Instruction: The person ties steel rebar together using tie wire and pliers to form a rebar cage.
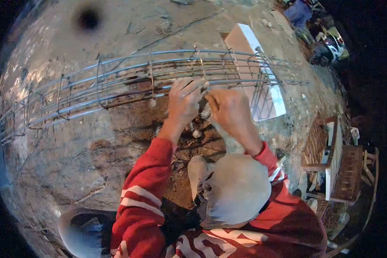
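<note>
The cage (150, 71), made of metal bars with crosswise ties, spans the frame from the left edge to right of center, curved by the lens. Your left hand (187, 96) is at the cage's near side, center of the frame, its fingers curled over the bars. Your right hand (232, 105) is closed just beside it, thumb against the fingers (whatever it may pinch is too small to tell). Beneath the right part of the cage, a pale block (245, 38) lies on the ground (99, 124), running from upper center toward the middle right. A small stone (197, 133) sits below your hands. Your red sleeves (146, 180) enter from the bottom; one knee (238, 189) shows between them, the other at lower left. Wooden furniture (350, 174) stands at the right.
</note>
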A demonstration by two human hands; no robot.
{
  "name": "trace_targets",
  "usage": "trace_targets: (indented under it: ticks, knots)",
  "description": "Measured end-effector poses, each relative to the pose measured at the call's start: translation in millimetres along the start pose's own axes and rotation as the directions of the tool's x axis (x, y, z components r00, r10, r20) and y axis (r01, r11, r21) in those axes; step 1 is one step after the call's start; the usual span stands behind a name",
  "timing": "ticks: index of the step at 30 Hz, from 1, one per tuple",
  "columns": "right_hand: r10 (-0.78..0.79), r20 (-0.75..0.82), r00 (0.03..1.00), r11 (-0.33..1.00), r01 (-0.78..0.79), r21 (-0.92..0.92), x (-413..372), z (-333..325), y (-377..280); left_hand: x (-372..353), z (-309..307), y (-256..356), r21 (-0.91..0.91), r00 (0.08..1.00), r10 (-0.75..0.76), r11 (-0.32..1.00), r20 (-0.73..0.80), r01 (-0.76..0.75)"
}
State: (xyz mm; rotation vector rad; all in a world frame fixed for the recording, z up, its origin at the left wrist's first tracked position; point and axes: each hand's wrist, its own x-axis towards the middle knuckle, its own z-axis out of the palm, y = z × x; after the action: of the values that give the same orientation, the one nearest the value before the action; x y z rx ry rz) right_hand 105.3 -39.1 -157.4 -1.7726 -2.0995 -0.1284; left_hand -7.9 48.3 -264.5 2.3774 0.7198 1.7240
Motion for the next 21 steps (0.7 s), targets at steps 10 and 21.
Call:
trace_targets:
  ticks: [10,21]
  knots:
    - [0.582,0.277,0.764,0.583,-0.63,0.513,-10,31,89,18,5,18,0.047,0.959,-0.283,0.958,-0.013,0.283]
    - [0.396,-0.166,0.903,0.88,-0.322,0.349,0,34,17,-21,4,24,-0.079,0.964,-0.258,0.964,-0.064,0.253]
